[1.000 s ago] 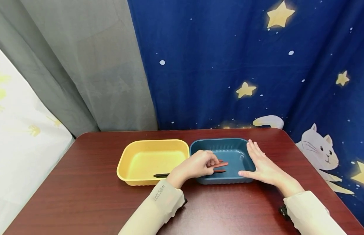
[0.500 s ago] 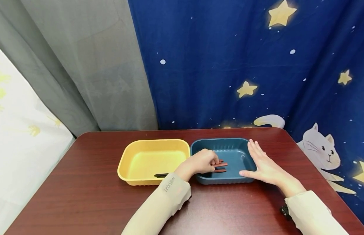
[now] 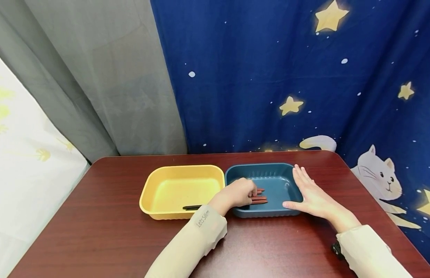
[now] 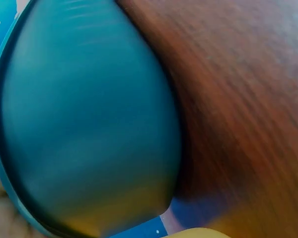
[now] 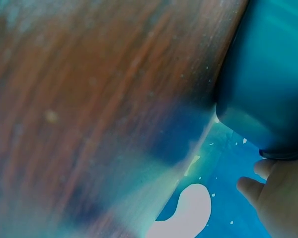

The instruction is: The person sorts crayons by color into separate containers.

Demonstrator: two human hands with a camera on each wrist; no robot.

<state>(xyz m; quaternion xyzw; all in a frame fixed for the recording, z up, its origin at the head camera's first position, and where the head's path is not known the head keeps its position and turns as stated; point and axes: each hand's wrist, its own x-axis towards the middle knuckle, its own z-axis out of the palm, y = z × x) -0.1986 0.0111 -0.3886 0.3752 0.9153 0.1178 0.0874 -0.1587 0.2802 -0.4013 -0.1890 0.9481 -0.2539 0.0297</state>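
My left hand (image 3: 237,192) reaches over the near left side of a blue plastic bin (image 3: 267,213). Its curled fingers hold slim red-brown sticks (image 3: 259,198) lying side by side in the bin, the left ends hidden under the hand. More red-brown sticks (image 3: 260,189) show just behind the fingers. Against the bin's right end rests my right hand (image 3: 312,196), fingers straight and thumb spread along the near corner. The right wrist view catches two fingertips (image 5: 252,187) beside the rim. In the left wrist view the bin's outer wall (image 4: 89,99) blocks most of the hand's work.
A yellow bin (image 3: 180,168) stands directly left of the blue one, with slim black sticks (image 3: 192,207) near its front wall, partly behind my left forearm. Both bins sit on a dark red wooden table (image 3: 107,231). Curtains (image 3: 236,77) hang behind the table's far edge.
The red-brown stick by my left fingers, slanted before, now lies lower and level alongside another. My left hand has shifted slightly right. The right hand has barely moved.
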